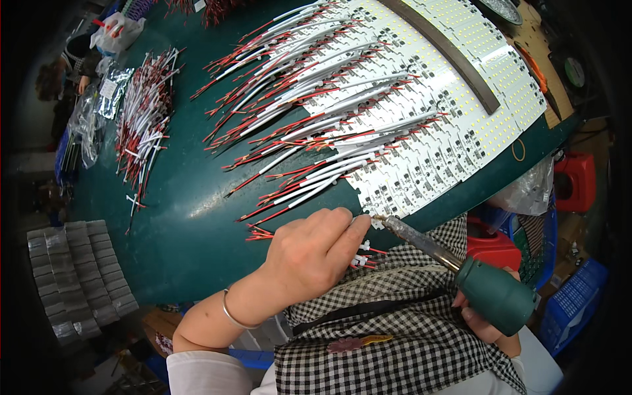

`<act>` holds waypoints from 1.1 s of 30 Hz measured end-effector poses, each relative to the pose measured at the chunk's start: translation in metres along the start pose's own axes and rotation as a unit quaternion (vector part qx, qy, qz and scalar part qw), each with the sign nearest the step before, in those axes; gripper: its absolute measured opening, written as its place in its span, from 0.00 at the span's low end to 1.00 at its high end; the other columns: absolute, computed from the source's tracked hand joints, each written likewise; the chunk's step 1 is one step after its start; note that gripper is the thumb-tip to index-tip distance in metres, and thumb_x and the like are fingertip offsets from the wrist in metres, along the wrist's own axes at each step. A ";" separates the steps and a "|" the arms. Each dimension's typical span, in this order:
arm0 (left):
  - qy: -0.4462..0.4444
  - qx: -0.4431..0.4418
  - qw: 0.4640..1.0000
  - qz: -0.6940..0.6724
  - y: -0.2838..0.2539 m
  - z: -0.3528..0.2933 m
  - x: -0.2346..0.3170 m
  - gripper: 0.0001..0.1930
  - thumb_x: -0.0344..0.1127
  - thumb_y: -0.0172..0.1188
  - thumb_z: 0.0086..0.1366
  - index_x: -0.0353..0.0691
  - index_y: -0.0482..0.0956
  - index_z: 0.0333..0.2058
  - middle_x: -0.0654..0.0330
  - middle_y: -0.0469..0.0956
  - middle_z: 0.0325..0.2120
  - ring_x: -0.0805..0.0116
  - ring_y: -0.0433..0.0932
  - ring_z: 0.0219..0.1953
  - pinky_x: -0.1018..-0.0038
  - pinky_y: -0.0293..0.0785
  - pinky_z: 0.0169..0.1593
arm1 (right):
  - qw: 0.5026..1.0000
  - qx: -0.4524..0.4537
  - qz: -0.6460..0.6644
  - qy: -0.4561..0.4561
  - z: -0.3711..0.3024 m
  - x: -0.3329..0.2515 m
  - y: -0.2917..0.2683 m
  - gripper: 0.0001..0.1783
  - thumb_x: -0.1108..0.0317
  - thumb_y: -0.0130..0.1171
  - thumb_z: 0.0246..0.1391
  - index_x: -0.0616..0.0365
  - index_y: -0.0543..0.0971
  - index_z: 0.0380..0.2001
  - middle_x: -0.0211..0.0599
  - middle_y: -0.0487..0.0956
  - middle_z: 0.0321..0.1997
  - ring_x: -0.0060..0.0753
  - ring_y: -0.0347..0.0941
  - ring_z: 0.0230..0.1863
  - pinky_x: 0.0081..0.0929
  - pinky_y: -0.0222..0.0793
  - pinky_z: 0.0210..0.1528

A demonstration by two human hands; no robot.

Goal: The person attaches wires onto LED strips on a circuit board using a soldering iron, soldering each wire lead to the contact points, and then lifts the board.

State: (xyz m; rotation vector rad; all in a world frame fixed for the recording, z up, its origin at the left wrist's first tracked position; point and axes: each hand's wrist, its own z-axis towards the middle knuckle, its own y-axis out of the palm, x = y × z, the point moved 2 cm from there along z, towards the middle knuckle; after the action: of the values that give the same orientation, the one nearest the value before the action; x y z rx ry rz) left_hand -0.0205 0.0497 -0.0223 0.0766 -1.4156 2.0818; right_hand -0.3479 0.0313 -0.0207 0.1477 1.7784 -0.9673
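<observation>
One right hand (484,324) gripping green-handled soldering iron (477,283), left hand (313,253) bunched near its tip, grip unclear, white circuit boards (431,82) beyond

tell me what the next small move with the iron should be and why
Probably ease the soldering iron, held in the right hand, gently onto the near corner of the white circuit boards, left hand steady: the iron's tip is close to that corner, just beside the left fingertips, so a small, slow touch seems safest.
</observation>
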 end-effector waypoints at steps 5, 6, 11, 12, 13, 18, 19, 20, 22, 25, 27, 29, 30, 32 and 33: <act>0.012 0.001 1.000 0.004 0.000 0.003 0.002 0.12 0.25 0.62 0.51 0.32 0.80 0.37 0.62 0.68 0.25 0.74 0.69 0.20 0.77 0.61 0.17 | 0.999 0.037 -0.025 -0.013 -0.009 0.002 -0.001 0.25 0.70 0.64 0.46 0.68 0.72 0.48 0.40 0.78 0.26 0.32 0.75 0.24 0.26 0.71 0.31; 0.013 0.002 1.000 0.001 0.000 0.003 0.002 0.12 0.25 0.62 0.51 0.32 0.79 0.37 0.61 0.68 0.25 0.73 0.69 0.20 0.77 0.61 0.17 | 0.997 0.069 -0.023 -0.012 -0.007 -0.007 -0.002 0.27 0.69 0.65 0.45 0.69 0.72 0.49 0.40 0.78 0.26 0.32 0.75 0.23 0.25 0.71 0.29; 0.012 -0.007 1.000 0.000 -0.001 0.001 0.001 0.13 0.25 0.62 0.50 0.31 0.79 0.37 0.61 0.68 0.25 0.72 0.69 0.21 0.76 0.63 0.18 | 0.892 0.276 0.330 0.139 -0.001 -0.024 0.004 0.36 0.67 0.68 0.40 0.73 0.69 0.52 0.44 0.77 0.24 0.28 0.71 0.16 0.20 0.64 0.14; 0.007 -0.014 1.000 0.001 -0.002 0.001 0.002 0.14 0.25 0.62 0.49 0.31 0.79 0.38 0.60 0.68 0.26 0.71 0.70 0.21 0.76 0.64 0.18 | 0.894 0.268 0.341 0.113 -0.002 -0.022 0.002 0.36 0.67 0.68 0.40 0.74 0.68 0.53 0.45 0.77 0.23 0.28 0.70 0.14 0.20 0.63 0.14; 0.008 -0.015 1.000 0.001 -0.003 0.001 0.003 0.14 0.25 0.62 0.49 0.31 0.79 0.38 0.60 0.68 0.26 0.71 0.70 0.21 0.76 0.64 0.18 | 0.893 0.269 0.341 0.114 -0.002 -0.022 0.002 0.36 0.67 0.68 0.40 0.74 0.68 0.53 0.45 0.77 0.23 0.28 0.70 0.14 0.20 0.63 0.14; -0.004 0.008 1.000 -0.014 -0.015 0.008 0.001 0.20 0.24 0.60 0.46 0.31 0.77 0.42 0.54 0.75 0.36 0.64 0.76 0.30 0.78 0.69 0.24 | 0.883 0.283 0.365 0.081 0.005 -0.024 -0.002 0.36 0.68 0.67 0.41 0.78 0.67 0.52 0.47 0.77 0.23 0.27 0.69 0.13 0.18 0.64 0.13; 0.007 0.044 0.999 0.001 -0.023 0.007 0.001 0.20 0.21 0.59 0.46 0.31 0.76 0.42 0.52 0.77 0.38 0.62 0.78 0.29 0.76 0.70 0.24 | 0.882 0.285 0.366 0.081 0.004 -0.023 -0.003 0.36 0.68 0.67 0.41 0.78 0.67 0.52 0.47 0.77 0.23 0.27 0.69 0.13 0.18 0.64 0.13; 0.009 0.042 0.999 0.000 -0.024 0.003 0.007 0.20 0.21 0.59 0.46 0.31 0.76 0.42 0.52 0.77 0.38 0.62 0.78 0.29 0.76 0.70 0.24 | 0.879 0.298 0.364 0.076 0.004 -0.022 -0.003 0.36 0.69 0.67 0.41 0.78 0.67 0.52 0.47 0.77 0.22 0.27 0.70 0.13 0.17 0.65 0.14; -0.191 0.101 0.950 -0.226 -0.025 -0.009 0.009 0.12 0.25 0.63 0.51 0.32 0.76 0.37 0.51 0.75 0.34 0.60 0.77 0.32 0.72 0.74 0.35 | 0.876 0.310 0.364 0.070 0.002 -0.021 -0.005 0.36 0.69 0.67 0.41 0.79 0.67 0.52 0.47 0.77 0.22 0.27 0.70 0.13 0.17 0.66 0.14; -0.128 0.091 0.969 -0.189 -0.019 0.004 0.001 0.10 0.21 0.63 0.51 0.33 0.76 0.34 0.55 0.74 0.29 0.63 0.76 0.29 0.73 0.73 0.30 | 0.890 0.245 0.375 0.086 0.003 -0.020 -0.006 0.36 0.70 0.67 0.40 0.79 0.67 0.52 0.49 0.78 0.28 0.29 0.71 0.15 0.18 0.67 0.14; -0.076 0.061 0.992 -0.083 -0.012 0.015 0.002 0.17 0.16 0.65 0.44 0.35 0.80 0.35 0.58 0.74 0.26 0.66 0.75 0.24 0.73 0.71 0.24 | 0.887 0.277 0.359 0.089 0.005 -0.019 -0.003 0.36 0.70 0.67 0.39 0.80 0.68 0.51 0.52 0.78 0.37 0.30 0.73 0.17 0.18 0.66 0.14; -0.079 0.056 0.994 -0.061 -0.008 0.015 0.003 0.19 0.16 0.64 0.42 0.37 0.82 0.36 0.58 0.74 0.25 0.67 0.75 0.23 0.73 0.71 0.23 | 0.889 0.269 0.361 0.087 0.002 -0.016 -0.005 0.36 0.70 0.68 0.39 0.80 0.68 0.50 0.51 0.77 0.40 0.31 0.73 0.18 0.19 0.67 0.14; -0.081 0.050 0.995 -0.039 -0.007 0.015 0.003 0.21 0.15 0.63 0.41 0.38 0.83 0.37 0.58 0.74 0.24 0.67 0.75 0.22 0.73 0.70 0.22 | 0.891 0.261 0.361 0.086 0.002 -0.015 -0.005 0.35 0.70 0.68 0.38 0.80 0.69 0.50 0.51 0.76 0.43 0.32 0.74 0.19 0.19 0.67 0.15; -0.077 0.032 0.996 -0.022 -0.007 0.017 0.003 0.22 0.17 0.62 0.40 0.39 0.84 0.38 0.59 0.74 0.23 0.67 0.75 0.21 0.73 0.70 0.22 | 0.889 0.266 0.364 0.083 0.003 -0.013 -0.003 0.35 0.70 0.68 0.38 0.79 0.69 0.50 0.50 0.76 0.42 0.32 0.74 0.19 0.20 0.67 0.15; -0.075 0.014 0.997 -0.004 -0.008 0.018 0.004 0.23 0.18 0.61 0.39 0.40 0.84 0.39 0.59 0.74 0.23 0.67 0.75 0.21 0.73 0.70 0.22 | 0.887 0.270 0.366 0.079 0.004 -0.012 -0.002 0.35 0.70 0.68 0.38 0.79 0.70 0.49 0.49 0.76 0.42 0.32 0.74 0.19 0.21 0.68 0.15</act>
State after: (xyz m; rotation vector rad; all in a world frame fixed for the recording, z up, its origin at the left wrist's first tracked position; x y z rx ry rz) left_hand -0.0245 0.0380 -0.0072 0.2549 -1.4697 2.1272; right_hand -0.3410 0.0313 -0.0099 1.1917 1.3538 -0.8609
